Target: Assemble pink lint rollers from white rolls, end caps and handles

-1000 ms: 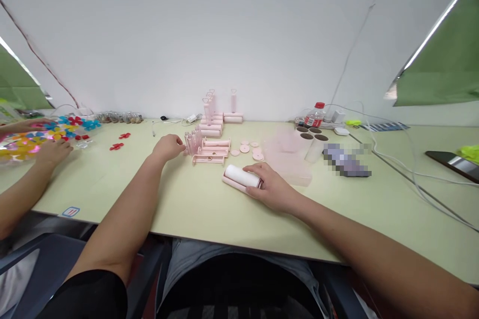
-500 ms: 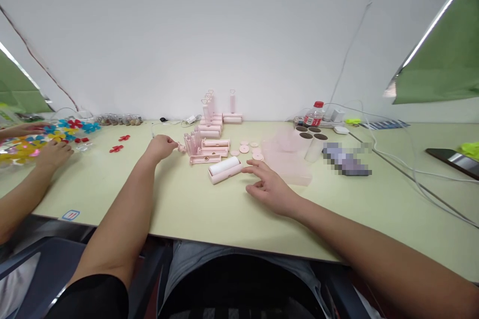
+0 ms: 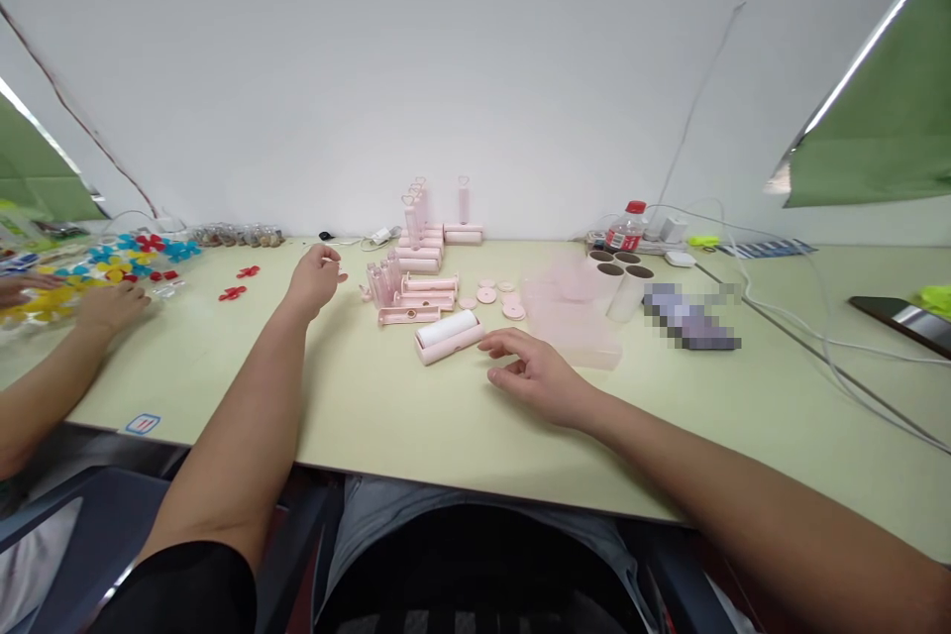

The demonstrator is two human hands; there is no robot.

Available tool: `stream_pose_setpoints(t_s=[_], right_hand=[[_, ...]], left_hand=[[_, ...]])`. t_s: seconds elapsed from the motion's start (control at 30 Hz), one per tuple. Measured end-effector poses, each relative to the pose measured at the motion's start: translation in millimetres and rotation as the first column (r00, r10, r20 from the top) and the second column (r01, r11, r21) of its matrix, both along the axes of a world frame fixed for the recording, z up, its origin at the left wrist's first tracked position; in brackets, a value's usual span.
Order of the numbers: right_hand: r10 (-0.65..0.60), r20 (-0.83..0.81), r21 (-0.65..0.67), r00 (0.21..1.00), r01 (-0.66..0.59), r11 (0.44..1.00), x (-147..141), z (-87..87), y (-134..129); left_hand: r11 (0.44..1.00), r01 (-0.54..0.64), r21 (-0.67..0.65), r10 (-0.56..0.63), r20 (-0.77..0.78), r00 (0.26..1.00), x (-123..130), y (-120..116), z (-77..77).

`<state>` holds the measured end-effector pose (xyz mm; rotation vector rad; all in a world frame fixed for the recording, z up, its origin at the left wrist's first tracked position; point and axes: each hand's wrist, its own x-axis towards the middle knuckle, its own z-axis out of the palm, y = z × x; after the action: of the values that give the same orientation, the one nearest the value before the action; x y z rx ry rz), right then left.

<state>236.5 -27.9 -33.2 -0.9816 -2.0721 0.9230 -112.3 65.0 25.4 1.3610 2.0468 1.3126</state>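
My left hand (image 3: 315,281) hovers left of the pink parts, its fingers loosely bent and apart, with nothing visible in them. Close to its right, small pink pieces (image 3: 366,293) lie beside several upright clear pink tubes (image 3: 383,281). My right hand (image 3: 536,376) is held low over the table, fingers apart and empty. Just left of its fingertips rests a pink holder (image 3: 450,348) with a white roll (image 3: 446,328) in it. Behind lie several pink trough-shaped holders (image 3: 410,315) and pink discs (image 3: 513,311).
Translucent pink sheeting (image 3: 569,317) lies right of centre, near cardboard-cored rolls (image 3: 625,297) and a red-capped bottle (image 3: 626,228). White cables (image 3: 809,317) cross the right side. At left, a co-worker's hand (image 3: 111,305) is among colourful plastic flowers (image 3: 119,267).
My left hand has drawn back up and left, away from the small pink pieces by the tubes, and its pinch has loosened. My right hand has barely moved.
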Motion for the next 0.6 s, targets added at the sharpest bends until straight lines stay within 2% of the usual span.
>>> stream_pose_setpoints(t_s=[0.2,0.37,0.47,0.6], right_hand=[[-0.005,0.035,-0.026,0.999,0.006,1.000,0.0,0.5,1.2],[-0.035,0.081,-0.072,0.996,0.041,0.997,-0.7,0.9,1.8],[-0.026,0.085,-0.080,0.996,0.033,0.996,-1.2,1.3,1.5],[-0.020,0.081,-0.078,0.996,0.026,0.997,-1.3,1.5,1.3]], left_hand=[[0.981,0.189,0.032,-0.186,-0.080,0.979,0.2,-3.5,1.4],[0.945,0.325,-0.018,-0.317,-0.283,0.905,2.3,-12.5,5.2],[0.937,0.340,-0.081,-0.344,-0.386,0.856,3.5,-14.9,8.1],[0.943,0.301,-0.143,-0.333,-0.431,0.839,3.6,-12.4,8.3]])
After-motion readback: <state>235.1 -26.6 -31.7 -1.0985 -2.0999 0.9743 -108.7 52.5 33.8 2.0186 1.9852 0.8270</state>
